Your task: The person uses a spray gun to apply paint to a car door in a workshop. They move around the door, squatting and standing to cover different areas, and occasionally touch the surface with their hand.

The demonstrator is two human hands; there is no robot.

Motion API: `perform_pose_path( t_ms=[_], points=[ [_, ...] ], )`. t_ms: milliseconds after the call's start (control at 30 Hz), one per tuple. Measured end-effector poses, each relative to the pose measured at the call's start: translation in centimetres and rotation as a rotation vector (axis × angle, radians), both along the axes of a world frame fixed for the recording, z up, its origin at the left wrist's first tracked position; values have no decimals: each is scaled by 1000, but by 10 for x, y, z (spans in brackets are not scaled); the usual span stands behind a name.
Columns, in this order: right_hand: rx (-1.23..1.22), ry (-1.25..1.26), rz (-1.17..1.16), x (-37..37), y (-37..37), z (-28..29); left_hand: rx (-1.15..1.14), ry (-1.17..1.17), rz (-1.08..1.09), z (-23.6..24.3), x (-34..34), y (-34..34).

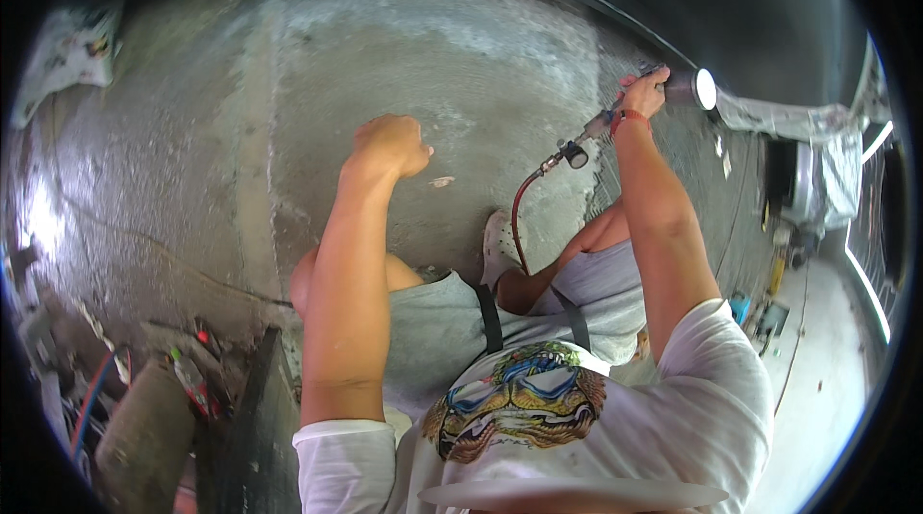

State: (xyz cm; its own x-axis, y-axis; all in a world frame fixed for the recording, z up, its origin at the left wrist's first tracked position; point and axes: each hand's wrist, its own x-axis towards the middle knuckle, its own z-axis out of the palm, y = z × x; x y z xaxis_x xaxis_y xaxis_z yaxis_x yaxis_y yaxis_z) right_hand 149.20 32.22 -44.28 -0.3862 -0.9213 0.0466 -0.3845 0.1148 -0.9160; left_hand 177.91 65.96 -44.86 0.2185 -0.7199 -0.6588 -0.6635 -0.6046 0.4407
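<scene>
My left hand (389,144) is closed in a fist and pressed against a rough grey surface (288,81); nothing shows in it. My right hand (644,91) is raised at the upper right and grips a slim metal air tool (604,120) near the surface's dark upper edge. A round lit lamp (705,88) shines just right of that hand. A red hose (519,216) runs down from a fitting (575,153) on the tool toward my lap. Below are my grey shorts (433,322) and a white shoe (497,245).
At the lower left lie red and blue hoses (91,399), a dull cylinder (144,437) and small tools beside a dark post (255,418). On the right, a pale floor (817,370) carries small items, with crumpled plastic sheeting (798,120) and bright strip lights (865,283).
</scene>
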Motion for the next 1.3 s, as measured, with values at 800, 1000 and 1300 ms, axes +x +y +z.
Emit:
perform_pose_path(
  t_ms=[800, 1000, 1300],
  points=[
    [142, -336, 1322, 490, 284, 18, -60, -64, 163, 53, -26, 85],
    [175, -261, 1259, 430, 260, 38, -38, -48, 156, 44, -22, 64],
    [53, -199, 1165, 365, 243, 31, 52, -15, 19, 29, -15, 39]
  ],
)
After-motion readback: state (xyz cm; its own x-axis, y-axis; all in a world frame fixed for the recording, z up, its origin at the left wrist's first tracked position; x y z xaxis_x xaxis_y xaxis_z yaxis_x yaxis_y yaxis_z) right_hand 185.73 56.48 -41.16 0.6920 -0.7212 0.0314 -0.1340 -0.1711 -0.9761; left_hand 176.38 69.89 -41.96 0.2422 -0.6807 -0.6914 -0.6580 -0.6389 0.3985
